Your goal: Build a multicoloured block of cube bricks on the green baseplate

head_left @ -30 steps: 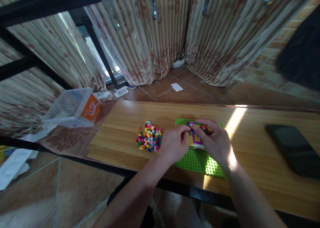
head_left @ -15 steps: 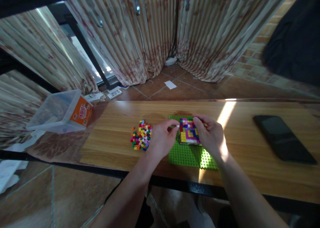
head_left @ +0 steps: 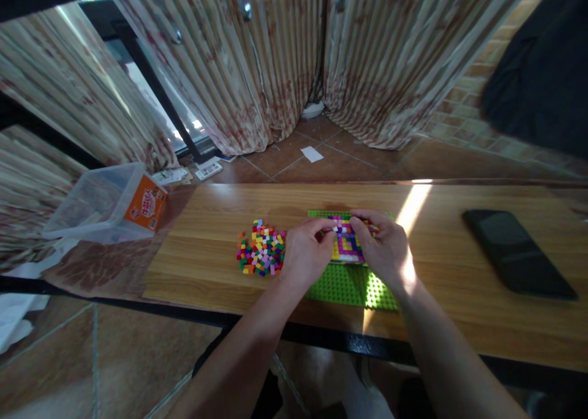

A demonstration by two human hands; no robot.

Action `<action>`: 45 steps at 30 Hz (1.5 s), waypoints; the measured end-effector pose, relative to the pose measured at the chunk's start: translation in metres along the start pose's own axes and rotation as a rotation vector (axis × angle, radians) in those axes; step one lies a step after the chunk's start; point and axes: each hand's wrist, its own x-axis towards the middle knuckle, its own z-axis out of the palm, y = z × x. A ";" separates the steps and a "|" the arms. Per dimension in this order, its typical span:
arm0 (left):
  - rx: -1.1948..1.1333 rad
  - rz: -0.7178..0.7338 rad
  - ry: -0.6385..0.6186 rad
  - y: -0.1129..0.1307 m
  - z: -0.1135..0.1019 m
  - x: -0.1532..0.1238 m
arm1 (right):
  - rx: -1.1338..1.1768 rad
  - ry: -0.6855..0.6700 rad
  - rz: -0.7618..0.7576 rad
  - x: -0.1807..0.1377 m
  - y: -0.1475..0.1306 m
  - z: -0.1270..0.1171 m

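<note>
Pinching white brick (head_left: pixel 335 228) in left hand (head_left: pixel 304 252) at multicolored block (head_left: pixel 348 249) on green baseplate (head_left: pixel 340 286). Resting curled right hand (head_left: pixel 388 249) over block's right side; can't tell if gripping.

A multicoloured brick panel (head_left: pixel 348 249) lies seemingly flat on green baseplate (head_left: pixel 340 287).

The wood-grained surface (head_left: pixel 193 241) carries a loose pile of small coloured bricks (head_left: pixel 261 249), a green studded baseplate (head_left: pixel 339 286) just to its right and, well apart farther right, a dark flat device (head_left: pixel 519 255).
</note>
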 end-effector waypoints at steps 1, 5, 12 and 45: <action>0.007 0.003 -0.003 0.000 0.001 0.000 | -0.001 -0.001 0.002 0.000 0.000 0.000; 0.052 0.019 -0.007 -0.002 0.003 0.001 | -0.008 -0.014 -0.006 0.000 0.000 -0.001; 0.124 0.017 0.002 0.002 0.001 -0.001 | 0.005 -0.027 0.002 -0.001 -0.002 -0.001; 0.258 -0.089 -0.015 0.012 0.006 -0.007 | -0.122 -0.113 -0.066 -0.003 -0.005 0.004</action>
